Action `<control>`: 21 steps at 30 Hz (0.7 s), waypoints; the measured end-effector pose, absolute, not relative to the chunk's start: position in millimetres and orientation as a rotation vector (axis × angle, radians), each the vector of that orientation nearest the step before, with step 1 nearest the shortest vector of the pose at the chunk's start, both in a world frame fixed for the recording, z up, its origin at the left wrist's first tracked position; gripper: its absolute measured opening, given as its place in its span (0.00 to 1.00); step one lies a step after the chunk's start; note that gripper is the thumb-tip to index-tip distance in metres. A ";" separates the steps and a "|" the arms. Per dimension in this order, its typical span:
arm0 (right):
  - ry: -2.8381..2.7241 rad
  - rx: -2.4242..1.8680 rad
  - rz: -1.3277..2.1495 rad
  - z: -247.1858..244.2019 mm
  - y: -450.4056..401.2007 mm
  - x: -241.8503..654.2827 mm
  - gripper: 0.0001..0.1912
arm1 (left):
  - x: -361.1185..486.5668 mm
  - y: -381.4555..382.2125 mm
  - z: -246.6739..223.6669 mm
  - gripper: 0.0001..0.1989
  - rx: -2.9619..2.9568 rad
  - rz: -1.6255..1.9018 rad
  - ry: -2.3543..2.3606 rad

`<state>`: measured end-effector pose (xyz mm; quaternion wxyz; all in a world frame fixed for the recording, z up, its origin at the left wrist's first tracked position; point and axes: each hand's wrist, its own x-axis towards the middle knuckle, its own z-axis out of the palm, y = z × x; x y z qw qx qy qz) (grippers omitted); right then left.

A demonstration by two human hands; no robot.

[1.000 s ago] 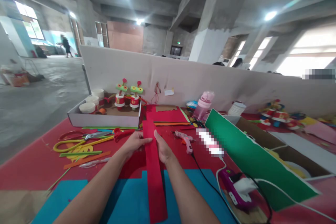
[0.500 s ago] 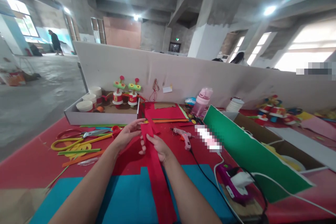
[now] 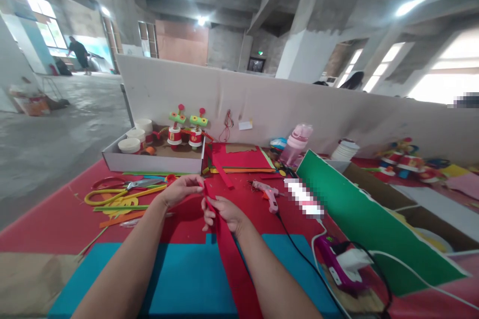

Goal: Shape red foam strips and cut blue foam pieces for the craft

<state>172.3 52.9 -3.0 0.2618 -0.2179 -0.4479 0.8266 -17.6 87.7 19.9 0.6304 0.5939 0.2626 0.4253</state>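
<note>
A long red paper strip [image 3: 235,274] runs from between my hands down toward the lower edge of the view. My right hand [image 3: 224,213] is closed around it, thumb on top, close to its far end. At that end, the fingertips of my left hand [image 3: 184,190] pinch the strip's edge. Below my arms lies blue paper [image 3: 187,279] on the red-covered table [image 3: 179,222]. Right of my hands rests a pink glue gun [image 3: 268,194]. Scissors with yellow handles [image 3: 107,197] lie left of my left hand among paper strips.
A shallow white box [image 3: 153,162] with cups and two cup figures stands at the back left. Red paper sheets [image 3: 245,158], a pink bottle [image 3: 297,142] and a green panel [image 3: 366,219] are further back and right. Cables run from a purple power strip [image 3: 339,264].
My left fingers have closed onto the far end of the red paper strip, where they were held apart before. The view has shifted slightly to the left.
</note>
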 end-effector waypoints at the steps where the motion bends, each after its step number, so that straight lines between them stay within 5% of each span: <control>1: -1.206 -0.603 2.238 -2.7 52.3 170.9 0.18 | -17.2 88.8 18.5 0.07 1.358 0.982 0.617; 7: -1.189 -0.662 2.249 2.8 49.7 166.0 0.30 | -10.1 88.0 18.7 0.11 1.354 1.056 0.690; 21: -1.252 -0.753 1.931 5.5 42.1 153.9 0.25 | -3.2 85.1 25.3 0.12 1.291 1.201 0.680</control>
